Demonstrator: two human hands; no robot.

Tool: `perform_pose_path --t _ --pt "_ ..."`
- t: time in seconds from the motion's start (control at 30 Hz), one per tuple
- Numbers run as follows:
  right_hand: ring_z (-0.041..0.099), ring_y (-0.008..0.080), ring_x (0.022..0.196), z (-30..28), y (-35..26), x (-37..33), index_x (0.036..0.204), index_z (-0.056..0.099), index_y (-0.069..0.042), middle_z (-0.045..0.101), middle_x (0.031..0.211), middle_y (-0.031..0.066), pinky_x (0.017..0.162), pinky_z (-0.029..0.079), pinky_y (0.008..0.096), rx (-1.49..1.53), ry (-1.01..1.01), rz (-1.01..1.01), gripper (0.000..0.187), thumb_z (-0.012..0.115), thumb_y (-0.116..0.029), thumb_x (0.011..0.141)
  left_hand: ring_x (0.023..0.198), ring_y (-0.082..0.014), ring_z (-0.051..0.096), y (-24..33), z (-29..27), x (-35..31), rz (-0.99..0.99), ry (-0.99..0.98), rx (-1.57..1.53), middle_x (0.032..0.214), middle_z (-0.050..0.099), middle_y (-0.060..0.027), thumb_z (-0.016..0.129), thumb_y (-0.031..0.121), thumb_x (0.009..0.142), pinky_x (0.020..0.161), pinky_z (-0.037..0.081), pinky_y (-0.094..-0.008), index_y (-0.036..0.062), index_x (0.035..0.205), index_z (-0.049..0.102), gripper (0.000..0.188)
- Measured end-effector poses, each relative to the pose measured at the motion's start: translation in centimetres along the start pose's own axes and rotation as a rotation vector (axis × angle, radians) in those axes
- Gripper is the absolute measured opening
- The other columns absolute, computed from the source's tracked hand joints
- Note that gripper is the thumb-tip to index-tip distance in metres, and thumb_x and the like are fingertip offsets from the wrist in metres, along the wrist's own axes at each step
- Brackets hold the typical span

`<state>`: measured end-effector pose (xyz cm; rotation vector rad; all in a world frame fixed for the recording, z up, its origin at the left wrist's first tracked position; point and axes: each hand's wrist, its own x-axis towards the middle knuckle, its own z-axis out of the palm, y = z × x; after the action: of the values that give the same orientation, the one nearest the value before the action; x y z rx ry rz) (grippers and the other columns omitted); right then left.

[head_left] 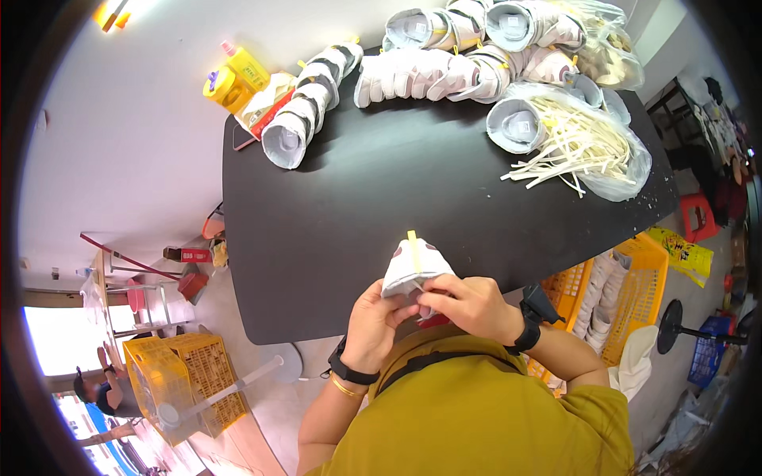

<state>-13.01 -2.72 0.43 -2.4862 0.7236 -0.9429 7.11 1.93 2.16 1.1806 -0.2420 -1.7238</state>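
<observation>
A white shoe upper (416, 264) with a yellow tab and dark patches is held up at the near edge of the black table. My left hand (373, 324) grips its lower left side, fingers curled around the grey-lined opening. My right hand (470, 306) pinches at the opening's right edge, where a thin pale strip seems to lie between thumb and fingers. Part of the upper's underside is hidden by my hands. Just below it a bit of red shows against my clothing.
On the black table (357, 206) stand nested rows of shoe uppers (421, 75), a stack of uppers (287, 143), a bag of pale strips (583, 147) and a yellow bottle (230, 89). Right of me is a yellow crate (647, 278) with uppers. Yellow crates (208, 381) stand at left.
</observation>
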Motion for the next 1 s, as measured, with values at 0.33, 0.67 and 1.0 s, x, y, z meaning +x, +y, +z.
perform_pose_path --t 0.33,0.67,1.0 --pt "0.068 0.0214 0.070 -0.1 0.2 1.7 0.106 0.056 -0.002 0.069 0.089 0.0145 0.064 0.053 0.0319 0.746 -0.079 0.591 0.014 0.056 -0.014 0.097 0.093 -0.0203 0.067 0.1 0.8 0.2 0.120 -0.047 0.102 0.110 0.066 -0.0130 0.042 0.009 0.099 0.074 0.058 -0.0315 -0.0025 0.119 0.058 0.028" --pt "0.064 0.0201 0.064 0.2 -0.2 1.9 0.099 0.053 0.000 0.065 0.078 0.0108 0.061 0.050 0.0306 0.763 -0.032 0.642 0.008 0.056 -0.007 0.095 0.084 -0.0175 0.067 -0.4 1.1 0.6 0.187 0.017 0.141 0.105 0.068 -0.0118 0.042 0.014 0.100 0.065 0.055 -0.0279 -0.0010 0.116 0.060 0.028" --pt "0.064 0.0282 0.065 0.1 -0.1 1.9 0.092 0.060 -0.002 0.062 0.080 0.0144 0.059 0.052 0.0333 0.310 0.039 0.403 0.008 0.065 -0.003 0.086 0.078 -0.0170 0.067 -0.5 1.4 0.6 0.217 0.037 0.195 0.102 0.068 -0.0113 0.043 0.017 0.102 0.060 0.055 -0.0269 0.0002 0.112 0.060 0.026"
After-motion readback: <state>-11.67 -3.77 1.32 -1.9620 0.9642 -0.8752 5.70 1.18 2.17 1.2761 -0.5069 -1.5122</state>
